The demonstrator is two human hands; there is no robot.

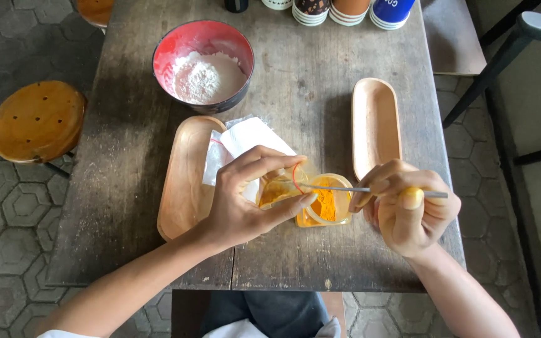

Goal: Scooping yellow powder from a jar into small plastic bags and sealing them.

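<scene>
My left hand (245, 197) grips a clear plastic bag of orange-yellow powder (320, 205) near the table's front edge, fingers curled round its open mouth, where a red rubber band (296, 177) shows. My right hand (408, 206) holds a thin metal utensil (345, 188) by its handle, with the far end reaching into the bag's powder. The right thumbnail is stained yellow. A small white packet with a plastic wrapper (245, 143) lies just behind my left hand, partly on a wooden tray.
Two oblong wooden trays lie on the worn wooden table (126, 206): one at left (183, 181), one at right (376, 125). A red bowl of white flour (203, 66) stands behind. Paper cups (345, 9) line the far edge. A round wooden stool (36, 122) stands left.
</scene>
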